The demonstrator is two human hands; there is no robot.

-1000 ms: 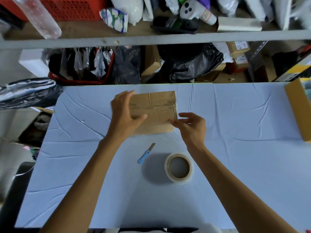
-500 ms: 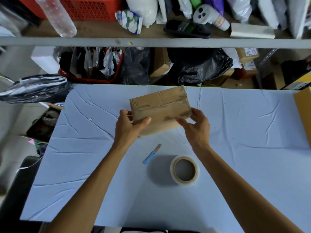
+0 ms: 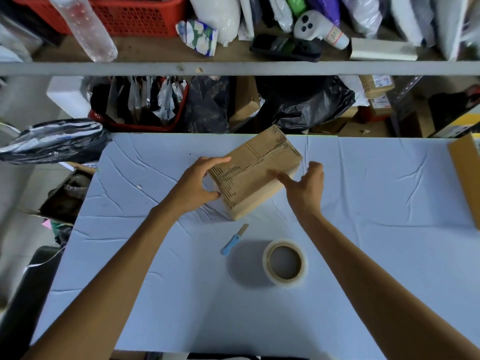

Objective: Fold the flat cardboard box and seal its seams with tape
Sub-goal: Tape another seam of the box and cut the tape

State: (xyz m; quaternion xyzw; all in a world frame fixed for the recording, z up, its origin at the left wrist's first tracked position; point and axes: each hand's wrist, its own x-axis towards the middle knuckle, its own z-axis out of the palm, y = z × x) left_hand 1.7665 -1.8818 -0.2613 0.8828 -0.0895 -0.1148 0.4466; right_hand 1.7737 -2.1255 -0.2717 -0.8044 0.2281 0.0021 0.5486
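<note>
The cardboard box (image 3: 255, 175) sits in the upper middle of the frame on the light blue cover of the bench (image 3: 376, 255). It is turned so its long sides run diagonally from lower left to upper right. It is already folded into a closed block. Its top face shows dark printed dashes and a centre seam, but whether tape covers that seam is hard to tell.

The left hand (image 3: 197, 185) takes the box's left end, with fingers over the top edge and the thumb pressing the near side. This grip is clamped on the box, probably to steady or swivel it. The right hand (image 3: 305, 187) is at the box's near-right side with its grip apart, fingers spread and reaching onto the top face, thumb lifted. It is motion-blurred, so contact is uncertain. Judging by the pose, the two hands are positioning the box to check or present another seam.

The tape roll (image 3: 285, 262) lies flat in the lower middle of the frame, with a blue utility knife (image 3: 233, 240) just to its left. Both are near the box but apart from it, handy for the next strip. A second cardboard piece (image 3: 465, 178) lies at the right edge, and a cluttered shelf (image 3: 233, 67) runs along the top.
</note>
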